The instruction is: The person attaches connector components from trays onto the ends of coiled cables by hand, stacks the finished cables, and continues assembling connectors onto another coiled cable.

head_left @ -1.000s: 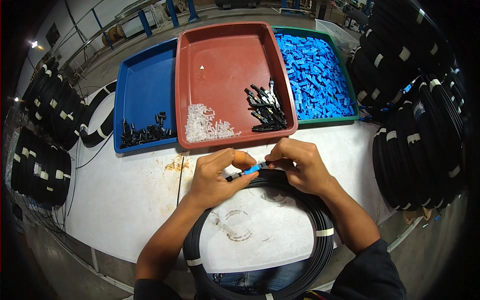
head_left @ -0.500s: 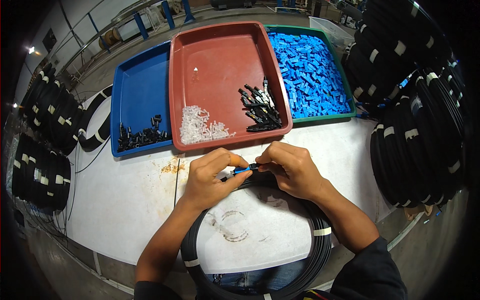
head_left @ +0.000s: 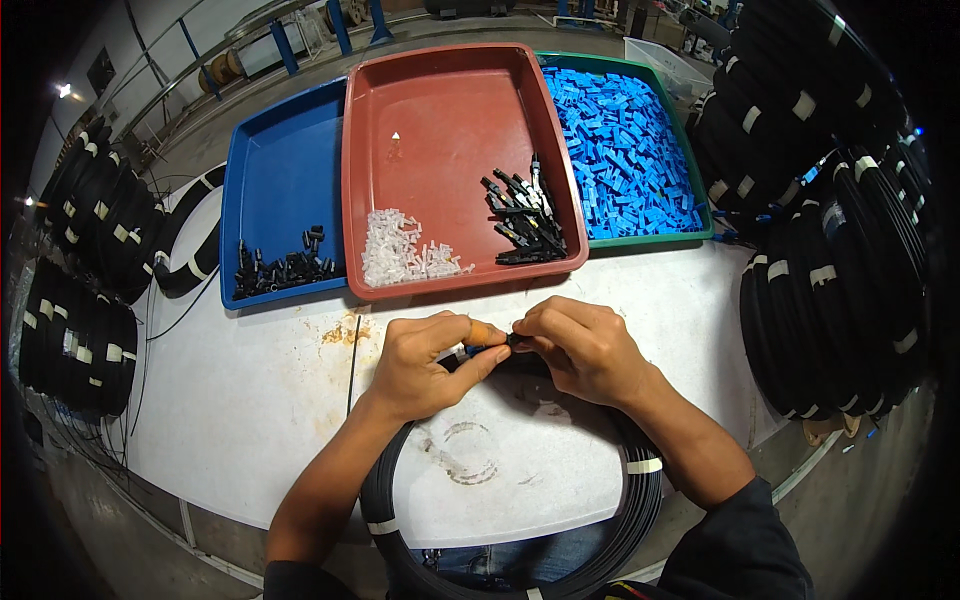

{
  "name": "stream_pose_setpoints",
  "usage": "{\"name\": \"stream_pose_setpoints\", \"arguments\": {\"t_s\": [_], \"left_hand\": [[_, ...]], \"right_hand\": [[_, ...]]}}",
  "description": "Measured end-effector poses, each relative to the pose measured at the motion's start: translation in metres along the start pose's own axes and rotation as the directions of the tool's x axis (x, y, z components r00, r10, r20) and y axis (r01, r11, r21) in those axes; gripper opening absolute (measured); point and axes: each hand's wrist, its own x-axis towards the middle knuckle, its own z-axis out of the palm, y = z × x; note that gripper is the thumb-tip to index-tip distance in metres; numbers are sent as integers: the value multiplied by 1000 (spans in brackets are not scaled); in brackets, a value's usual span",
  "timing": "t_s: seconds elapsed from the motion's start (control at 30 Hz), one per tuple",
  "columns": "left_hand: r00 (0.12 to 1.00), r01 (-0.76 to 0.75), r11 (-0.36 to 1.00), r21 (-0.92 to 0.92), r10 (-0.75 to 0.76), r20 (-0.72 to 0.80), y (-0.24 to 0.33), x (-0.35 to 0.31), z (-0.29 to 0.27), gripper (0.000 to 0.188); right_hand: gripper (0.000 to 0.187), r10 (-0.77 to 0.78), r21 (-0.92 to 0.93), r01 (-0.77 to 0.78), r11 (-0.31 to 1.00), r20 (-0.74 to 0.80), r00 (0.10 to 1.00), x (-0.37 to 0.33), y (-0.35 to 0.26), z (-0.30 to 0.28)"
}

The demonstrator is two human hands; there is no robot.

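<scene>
My left hand pinches a small cable connector between thumb and fingertips. Its black end shows between my two hands, and a bit of blue shows behind the left thumb; the rest is covered by my fingers. From the other side, the fingertips of my right hand are closed on the black end. Below both hands, a coil of black cable bound with white tape lies partly on the table and overhangs its near edge.
Across the white table stand a blue tray with black sleeves, a red tray with clear plastic pieces and black connectors, and a green tray full of blue clips. Stacked cable coils flank both sides.
My fingertips have come closer together around the connector, so less of its blue body shows. The right hand has shifted slightly down, and the view has moved a little.
</scene>
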Motion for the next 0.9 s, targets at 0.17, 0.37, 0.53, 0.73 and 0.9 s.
{"name": "stream_pose_setpoints", "arguments": {"t_s": [0.17,0.37,0.53,0.73,0.9], "left_hand": [[989,-146,989,26,146,12,-4,1,1,11],[984,-177,983,55,176,16,-2,1,1,14],[999,-37,998,-48,35,-39,-3,-2,0,12],[981,-192,980,50,191,25,-2,2,0,10],[994,-111,993,48,112,-7,-3,-1,0,11]], "right_hand": [[25,-19,-34,21,999,53,998,3,-6,-4],[26,28,39,-31,999,88,996,3,-3,-3],[23,36,35,-37,999,30,999,5,-4,-3],[23,76,80,-80,994,58,995,1,-3,-4],[22,121,137,-125,983,33,992,5,-4,-1]]}}
